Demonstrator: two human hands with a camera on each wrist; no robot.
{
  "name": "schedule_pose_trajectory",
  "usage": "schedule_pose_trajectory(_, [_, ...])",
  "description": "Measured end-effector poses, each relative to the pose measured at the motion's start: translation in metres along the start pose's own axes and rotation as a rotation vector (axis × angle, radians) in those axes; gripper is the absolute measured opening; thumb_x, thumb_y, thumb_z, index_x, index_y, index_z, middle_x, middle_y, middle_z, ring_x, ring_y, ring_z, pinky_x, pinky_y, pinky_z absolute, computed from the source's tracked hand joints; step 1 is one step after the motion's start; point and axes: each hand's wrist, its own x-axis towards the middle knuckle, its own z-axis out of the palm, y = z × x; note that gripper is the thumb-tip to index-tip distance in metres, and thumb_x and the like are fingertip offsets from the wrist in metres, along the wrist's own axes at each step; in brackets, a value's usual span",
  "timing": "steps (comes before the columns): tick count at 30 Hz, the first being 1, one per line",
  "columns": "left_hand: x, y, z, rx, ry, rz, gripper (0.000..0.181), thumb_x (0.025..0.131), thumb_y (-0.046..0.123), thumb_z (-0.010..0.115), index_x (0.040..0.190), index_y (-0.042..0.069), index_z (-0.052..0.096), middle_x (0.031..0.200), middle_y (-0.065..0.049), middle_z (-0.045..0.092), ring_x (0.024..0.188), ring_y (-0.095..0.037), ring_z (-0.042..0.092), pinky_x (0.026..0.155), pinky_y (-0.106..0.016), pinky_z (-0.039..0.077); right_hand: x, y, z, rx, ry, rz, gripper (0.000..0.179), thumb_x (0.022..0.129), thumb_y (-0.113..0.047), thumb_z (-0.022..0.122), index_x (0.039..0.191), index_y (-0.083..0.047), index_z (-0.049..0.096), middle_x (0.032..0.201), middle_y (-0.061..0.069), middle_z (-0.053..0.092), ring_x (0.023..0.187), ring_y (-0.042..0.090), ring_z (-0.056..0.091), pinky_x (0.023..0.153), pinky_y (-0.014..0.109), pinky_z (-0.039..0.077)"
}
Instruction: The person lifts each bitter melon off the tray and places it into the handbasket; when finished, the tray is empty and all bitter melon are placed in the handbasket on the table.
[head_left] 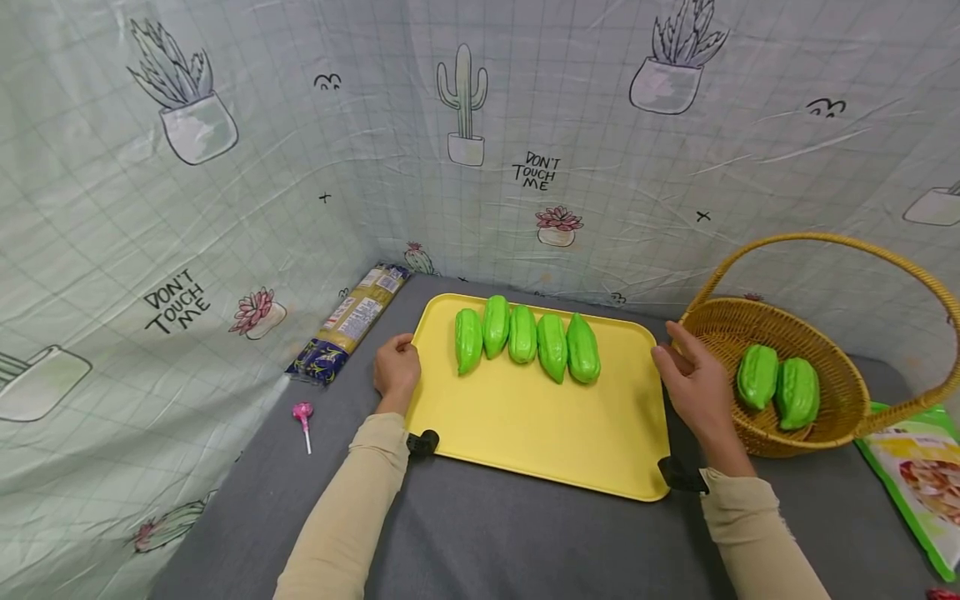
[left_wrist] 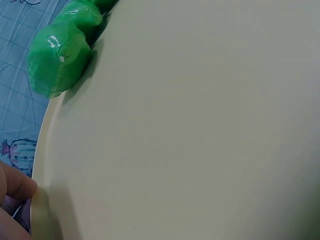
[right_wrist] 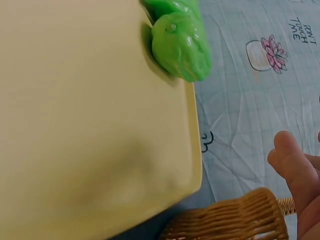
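Several glossy green, ridged fruits resembling star fruit [head_left: 522, 335] lie in a row along the far side of a yellow tray [head_left: 525, 425]. At the tray's left rim, my left hand [head_left: 397, 367] has curled fingers; the left wrist view shows a fingertip [left_wrist: 24, 186] against the rim, with part of the hand out of frame. Beyond the right rim, my right hand [head_left: 697, 383] is held with fingers extended, between the tray and a wicker basket [head_left: 847, 367]. The right wrist view shows its fingers [right_wrist: 295, 165] apart from the tray. Two more green fruits [head_left: 758, 377] sit inside the basket.
A noodle-like yellow and blue packet [head_left: 352, 321] lies at the back left, with a pink lollipop [head_left: 303, 412] in front of it. To the right, a green-edged food bag [head_left: 918, 475] lies partly under the basket's handle [head_left: 817, 238]. Printed cloth [head_left: 480, 208] hangs behind the grey table [head_left: 480, 533].
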Motion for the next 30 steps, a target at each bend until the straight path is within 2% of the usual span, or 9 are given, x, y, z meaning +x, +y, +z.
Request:
schedule_pose_trajectory(7, [0.0, 0.001, 0.0, 0.003, -0.006, -0.009, 0.031, 0.104, 0.017, 0.049, 0.126, 0.016, 0.072, 0.127, -0.01, 0.071, 0.109, -0.032, 0.065, 0.096, -0.051, 0.048, 0.0, -0.004, 0.012, 0.006, -0.027, -0.029, 0.059, 0.105, -0.035, 0.057, 0.157, -0.012, 0.042, 0.158, 0.015, 0.047, 0.131, 0.04, 0.059, 0.085, -0.002, 0.042])
schedule_pose_trajectory(9, [0.0, 0.001, 0.0, 0.003, -0.011, -0.013, 0.032, 0.105, 0.017, 0.049, 0.126, 0.016, 0.072, 0.127, -0.01, 0.07, 0.108, -0.032, 0.065, 0.096, -0.051, 0.048, 0.001, -0.006, 0.016, 0.011, -0.042, -0.04, 0.059, 0.105, -0.034, 0.058, 0.157, -0.012, 0.041, 0.159, 0.016, 0.045, 0.132, 0.039, 0.059, 0.09, 0.003, 0.045])
schedule_pose_trajectory(12, [0.0, 0.002, 0.0, 0.001, -0.012, -0.016, 0.032, 0.105, 0.017, 0.049, 0.126, 0.016, 0.072, 0.127, -0.01, 0.07, 0.108, -0.032, 0.065, 0.096, -0.051, 0.048, 0.002, -0.008, 0.022, 0.021, -0.083, -0.051, 0.06, 0.105, -0.032, 0.057, 0.159, -0.012, 0.039, 0.162, 0.018, 0.04, 0.135, 0.041, 0.056, 0.097, 0.024, 0.053])
schedule_pose_trajectory(15, [0.0, 0.002, 0.001, 0.001, -0.013, -0.018, 0.032, 0.105, 0.017, 0.049, 0.126, 0.015, 0.072, 0.127, -0.01, 0.07, 0.108, -0.032, 0.065, 0.096, -0.051, 0.048, 0.002, -0.009, 0.026, 0.029, -0.129, -0.048, 0.062, 0.106, -0.033, 0.056, 0.16, -0.012, 0.035, 0.163, 0.02, 0.036, 0.137, 0.044, 0.053, 0.098, 0.048, 0.052])
schedule_pose_trajectory(17, [0.0, 0.002, 0.0, 0.002, -0.013, -0.018, 0.032, 0.105, 0.017, 0.049, 0.127, 0.015, 0.072, 0.127, -0.01, 0.07, 0.108, -0.032, 0.065, 0.096, -0.051, 0.048, 0.003, -0.01, 0.028, 0.025, -0.161, -0.038, 0.063, 0.106, -0.034, 0.056, 0.161, -0.012, 0.034, 0.165, 0.02, 0.034, 0.139, 0.046, 0.051, 0.099, 0.056, 0.052])
schedule_pose_trajectory(25, [0.0, 0.0, -0.001, -0.002, -0.009, -0.015, 0.032, 0.104, 0.017, 0.049, 0.126, 0.015, 0.072, 0.128, -0.01, 0.07, 0.109, -0.033, 0.065, 0.097, -0.052, 0.048, 0.009, -0.011, 0.037, -0.046, -0.336, 0.039, 0.074, 0.105, -0.039, 0.056, 0.164, -0.012, 0.021, 0.169, 0.023, 0.021, 0.145, 0.054, 0.037, 0.108, 0.064, 0.044])
schedule_pose_trajectory(30, [0.0, 0.002, 0.0, -0.007, -0.004, -0.014, 0.031, 0.104, 0.018, 0.05, 0.126, 0.015, 0.072, 0.128, -0.01, 0.071, 0.109, -0.033, 0.065, 0.097, -0.052, 0.048, 0.013, -0.008, 0.044, -0.062, -0.367, 0.021, 0.073, 0.105, -0.036, 0.057, 0.164, -0.01, 0.021, 0.168, 0.026, 0.021, 0.143, 0.056, 0.038, 0.109, 0.065, 0.043])
